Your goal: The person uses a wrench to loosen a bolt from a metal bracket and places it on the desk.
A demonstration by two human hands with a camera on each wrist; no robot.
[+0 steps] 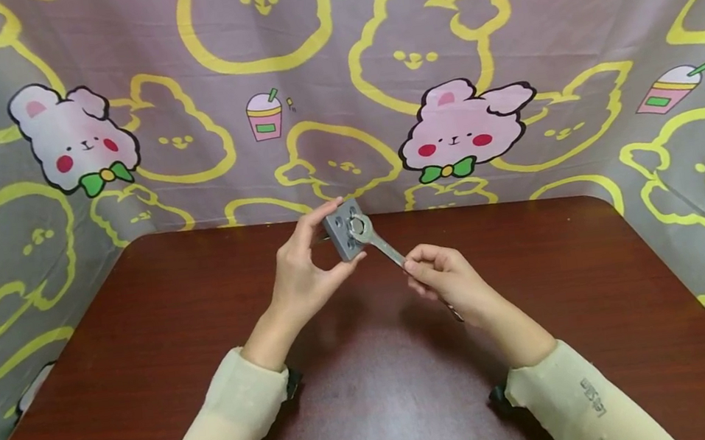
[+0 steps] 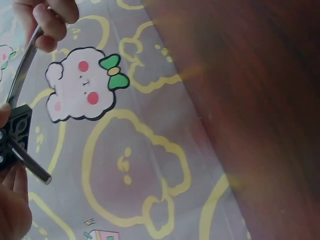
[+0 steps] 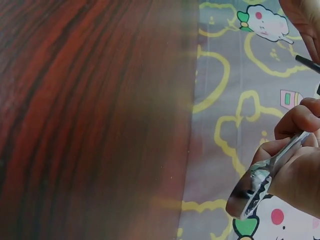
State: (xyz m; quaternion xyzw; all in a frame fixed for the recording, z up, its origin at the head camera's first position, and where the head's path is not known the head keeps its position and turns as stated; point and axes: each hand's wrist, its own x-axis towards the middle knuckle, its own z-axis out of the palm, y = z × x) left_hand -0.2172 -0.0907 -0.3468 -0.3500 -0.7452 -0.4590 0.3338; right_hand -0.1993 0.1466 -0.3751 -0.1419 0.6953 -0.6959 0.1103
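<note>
Above the table, my left hand (image 1: pixel 301 275) holds a small grey square block (image 1: pixel 338 240) by its edges, fingers along the top and thumb below. Holes show in the block's face. A bolt's hex head (image 1: pixel 357 227) sits at that face, and its threaded shank (image 2: pixel 32 165) sticks out of the other side. My right hand (image 1: pixel 449 280) grips a metal wrench (image 1: pixel 388 251) by the handle. One wrench end is at the bolt head; how snugly it fits cannot be told. The wrench's other end (image 3: pixel 252 192) projects from behind the right hand, with teeth along its inner edge.
A dark red-brown wooden table (image 1: pixel 376 402) lies under both hands. Behind it and at both sides hangs a grey-pink curtain (image 1: pixel 336 96) printed with cartoon rabbits and cups. Pale sleeves (image 1: pixel 244 390) cover both forearms, with dark straps near the wrists.
</note>
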